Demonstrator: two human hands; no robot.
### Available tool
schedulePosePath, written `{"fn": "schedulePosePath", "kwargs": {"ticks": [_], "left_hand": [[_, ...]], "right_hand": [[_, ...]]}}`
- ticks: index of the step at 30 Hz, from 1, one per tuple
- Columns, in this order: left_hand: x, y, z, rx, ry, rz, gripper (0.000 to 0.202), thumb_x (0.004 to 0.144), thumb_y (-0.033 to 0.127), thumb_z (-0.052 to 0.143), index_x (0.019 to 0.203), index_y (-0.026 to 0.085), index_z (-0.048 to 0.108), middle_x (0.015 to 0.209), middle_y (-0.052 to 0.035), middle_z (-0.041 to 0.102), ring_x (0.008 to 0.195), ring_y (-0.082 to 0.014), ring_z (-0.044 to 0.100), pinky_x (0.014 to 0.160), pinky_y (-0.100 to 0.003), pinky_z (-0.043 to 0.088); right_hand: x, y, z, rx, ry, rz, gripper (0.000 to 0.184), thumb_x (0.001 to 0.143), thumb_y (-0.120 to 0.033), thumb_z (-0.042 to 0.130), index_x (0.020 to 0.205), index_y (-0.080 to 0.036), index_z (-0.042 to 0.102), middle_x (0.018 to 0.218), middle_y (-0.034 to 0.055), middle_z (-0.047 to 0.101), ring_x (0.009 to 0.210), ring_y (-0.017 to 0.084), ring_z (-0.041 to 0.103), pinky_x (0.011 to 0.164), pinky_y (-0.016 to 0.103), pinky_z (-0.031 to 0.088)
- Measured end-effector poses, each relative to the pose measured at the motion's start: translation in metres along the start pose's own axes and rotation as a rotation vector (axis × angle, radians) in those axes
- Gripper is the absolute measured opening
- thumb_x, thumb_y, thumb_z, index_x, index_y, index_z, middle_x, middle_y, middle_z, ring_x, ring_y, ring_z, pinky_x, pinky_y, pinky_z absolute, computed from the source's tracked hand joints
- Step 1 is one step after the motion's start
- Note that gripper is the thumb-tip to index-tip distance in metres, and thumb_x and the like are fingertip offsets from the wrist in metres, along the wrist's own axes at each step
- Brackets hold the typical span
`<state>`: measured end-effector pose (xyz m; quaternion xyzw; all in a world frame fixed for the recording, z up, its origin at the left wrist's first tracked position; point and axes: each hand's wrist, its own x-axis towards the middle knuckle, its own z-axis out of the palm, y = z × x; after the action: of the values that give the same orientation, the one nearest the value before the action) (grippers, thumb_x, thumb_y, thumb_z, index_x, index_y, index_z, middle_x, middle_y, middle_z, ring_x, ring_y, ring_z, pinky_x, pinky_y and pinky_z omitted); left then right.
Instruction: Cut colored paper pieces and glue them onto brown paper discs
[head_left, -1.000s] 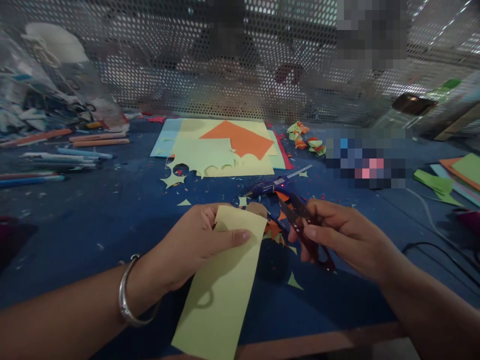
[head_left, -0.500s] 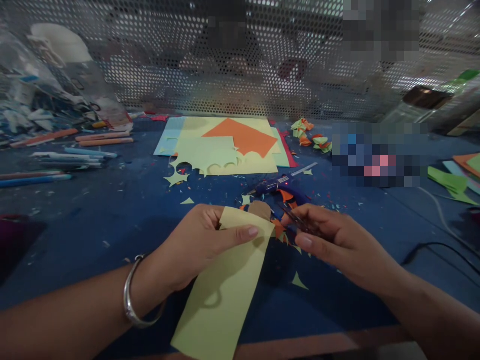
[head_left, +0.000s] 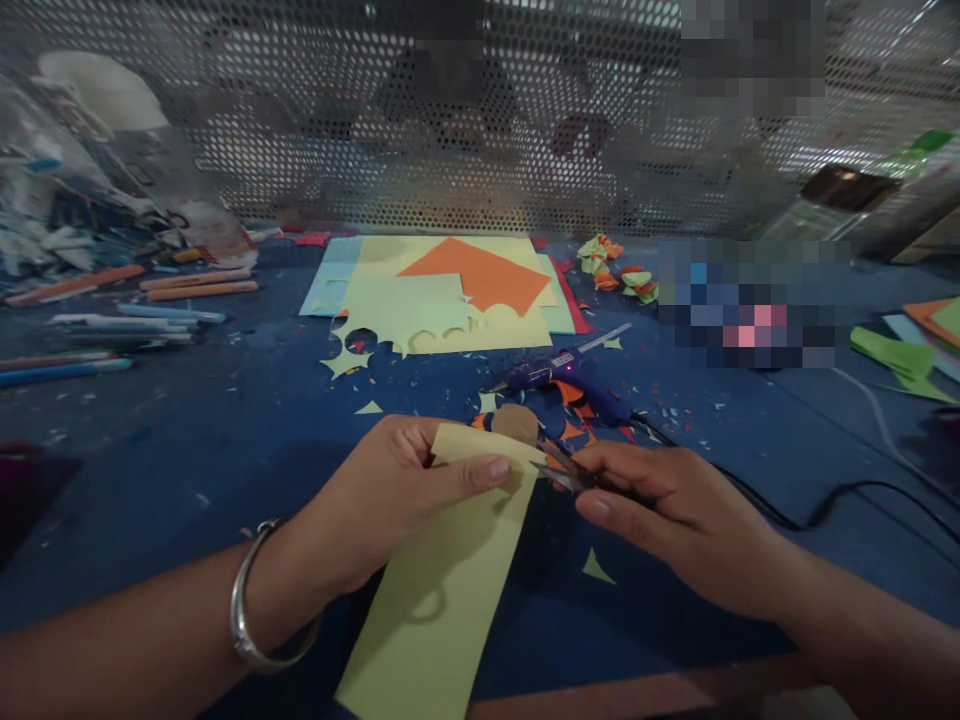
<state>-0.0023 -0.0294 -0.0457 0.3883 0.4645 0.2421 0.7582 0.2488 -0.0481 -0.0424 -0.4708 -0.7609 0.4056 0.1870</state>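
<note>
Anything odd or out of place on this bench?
Yes: the blue glue gun lies among loose paper scraps with its red light lit; if hot, that's a poor spot. The pale green sheet has round bites out of its near edge, likely cut-outs.

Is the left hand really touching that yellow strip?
Touching: the head view shows the left hand holding the yellow strip, its thumb lying across the paper.

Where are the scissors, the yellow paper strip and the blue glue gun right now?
Scissors (head_left: 559, 477): head view, on the lower blade.
Yellow paper strip (head_left: 450, 570): head view, around the middle of its upper face.
Blue glue gun (head_left: 546, 372): head view, on the barrel.
</note>
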Motion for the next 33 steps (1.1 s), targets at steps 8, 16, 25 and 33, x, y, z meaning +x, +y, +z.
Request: {"fn": "schedulePosePath", "kwargs": {"ticks": [8,16,25,33], "left_hand": [[-0.0013,-0.0022,0.0008,0.042,-0.014,-0.012,0.027,0.077,0.045,0.084,0.084,0.018,0.080,0.069,-0.0016,0.074,0.053,-0.0097,0.064,0.051,-0.017,0.049],[-0.0025,-0.0009,0.0029,0.054,-0.033,-0.031,0.031,0.075,0.048,0.084,0.080,0.018,0.079,0.069,-0.0021,0.074,0.055,-0.0108,0.064,0.051,-0.018,0.049],[-0.0024,-0.0022,0.0024,0.063,-0.043,-0.028,0.031,0.076,0.048,0.084,0.081,0.017,0.080,0.068,-0.0019,0.073,0.054,-0.0099,0.063,0.051,-0.017,0.049],[-0.0029,-0.0028,0.0016,0.093,-0.025,-0.046,0.033,0.076,0.050,0.082,0.081,0.018,0.079,0.070,-0.0027,0.075,0.055,-0.0111,0.065,0.052,-0.018,0.049]], "right_hand": [[-0.0022,-0.0010,-0.0003,-0.085,-0.046,-0.050,0.039,0.105,-0.047,0.044,0.090,-0.020,0.068,0.083,0.0012,0.070,0.072,0.012,0.062,0.065,0.023,0.045],[-0.0018,-0.0005,-0.0001,-0.140,-0.022,-0.086,0.040,0.106,-0.047,0.042,0.093,-0.021,0.069,0.079,0.0007,0.070,0.066,0.012,0.062,0.061,0.023,0.045],[-0.0021,0.0002,0.0012,-0.171,-0.001,-0.108,0.039,0.106,-0.048,0.042,0.094,-0.022,0.069,0.075,0.0011,0.068,0.064,0.013,0.062,0.059,0.024,0.045],[-0.0026,-0.0004,0.0017,-0.173,0.001,-0.097,0.041,0.106,-0.047,0.040,0.089,-0.022,0.068,0.074,0.0010,0.068,0.063,0.013,0.061,0.058,0.024,0.044]]}}
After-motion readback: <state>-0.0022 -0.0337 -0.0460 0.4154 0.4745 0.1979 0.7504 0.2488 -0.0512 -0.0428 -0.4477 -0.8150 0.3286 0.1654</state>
